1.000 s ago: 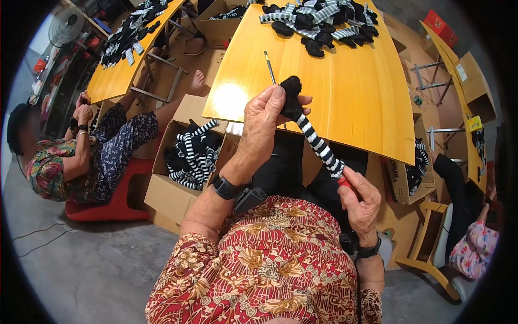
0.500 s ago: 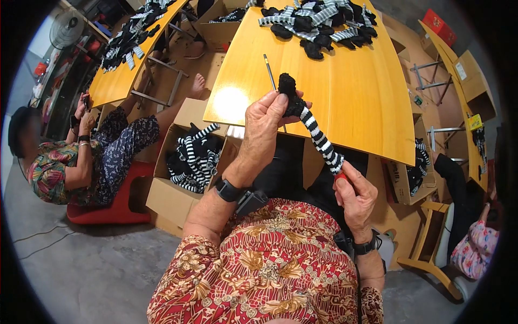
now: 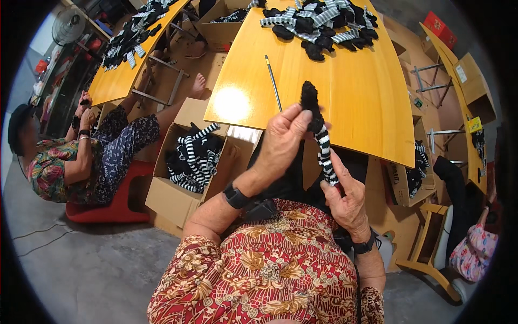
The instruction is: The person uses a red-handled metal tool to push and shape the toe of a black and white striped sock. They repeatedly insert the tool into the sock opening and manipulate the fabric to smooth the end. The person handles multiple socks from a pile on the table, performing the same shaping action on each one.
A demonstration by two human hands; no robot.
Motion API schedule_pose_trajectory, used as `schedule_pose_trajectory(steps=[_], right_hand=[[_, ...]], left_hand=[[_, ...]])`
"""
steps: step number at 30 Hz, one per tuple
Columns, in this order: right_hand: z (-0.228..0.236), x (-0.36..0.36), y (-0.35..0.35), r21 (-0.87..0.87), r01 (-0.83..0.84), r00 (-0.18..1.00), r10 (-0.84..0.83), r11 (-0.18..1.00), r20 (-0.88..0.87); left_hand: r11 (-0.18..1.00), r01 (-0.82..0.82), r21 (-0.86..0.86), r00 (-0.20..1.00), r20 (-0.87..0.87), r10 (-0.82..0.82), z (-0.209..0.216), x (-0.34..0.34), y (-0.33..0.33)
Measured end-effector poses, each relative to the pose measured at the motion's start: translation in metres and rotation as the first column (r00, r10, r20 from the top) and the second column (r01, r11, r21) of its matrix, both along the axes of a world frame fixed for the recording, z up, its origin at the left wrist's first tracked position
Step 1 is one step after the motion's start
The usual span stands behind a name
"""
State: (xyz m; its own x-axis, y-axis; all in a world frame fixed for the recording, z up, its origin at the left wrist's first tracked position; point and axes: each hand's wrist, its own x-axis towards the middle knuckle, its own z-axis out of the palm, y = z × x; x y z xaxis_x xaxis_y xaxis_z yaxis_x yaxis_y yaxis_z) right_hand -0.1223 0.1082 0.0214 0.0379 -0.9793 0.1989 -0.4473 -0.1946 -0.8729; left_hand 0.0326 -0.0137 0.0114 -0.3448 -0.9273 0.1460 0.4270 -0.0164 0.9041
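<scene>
A narrow knitted piece [image 3: 325, 153], black-and-white striped with a plain black end, is stretched between my hands above the table's near edge. Whether it is a sock or a long glove, I cannot tell. My left hand [image 3: 288, 129] pinches it just below the black end, which points up and away. Lower down, the fingers of my right hand [image 3: 347, 198] are closed round the striped end, hiding its edge. On the table, beyond my left hand, lies a thin dark rod [image 3: 273, 81] with a yellow tip.
The yellow wooden table [image 3: 372, 108] bears a heap of similar knitted pieces [image 3: 324, 24] at its far end. An open carton [image 3: 172, 202] of striped pieces stands left of my legs, another carton [image 3: 402, 183] right. A person [image 3: 70, 156] sits at the left table.
The knitted piece has moved right and now hangs more upright. My hands have come closer together, my left moving right and nearer. The red bit at my right fingertips is mostly hidden now.
</scene>
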Motion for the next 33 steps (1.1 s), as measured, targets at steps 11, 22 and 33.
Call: schedule_pose_trajectory(steps=[11,22,33], right_hand=[[0.003,0.000,0.000,0.065,-0.038,0.995,0.031,0.997,0.098],[-0.003,-0.006,0.007,-0.009,-0.039,0.996,0.039,0.999,0.083],[0.002,0.016,0.011,0.118,0.036,0.942,-0.073,0.992,0.328]], left_hand=[[0.995,0.049,0.083,0.999,-0.007,-0.048,0.017,0.024,-0.026],[0.998,0.012,0.063,0.999,0.029,-0.014,0.012,0.024,-0.032],[0.988,-0.152,-0.033,0.988,-0.018,0.151,0.000,0.005,-0.028]])
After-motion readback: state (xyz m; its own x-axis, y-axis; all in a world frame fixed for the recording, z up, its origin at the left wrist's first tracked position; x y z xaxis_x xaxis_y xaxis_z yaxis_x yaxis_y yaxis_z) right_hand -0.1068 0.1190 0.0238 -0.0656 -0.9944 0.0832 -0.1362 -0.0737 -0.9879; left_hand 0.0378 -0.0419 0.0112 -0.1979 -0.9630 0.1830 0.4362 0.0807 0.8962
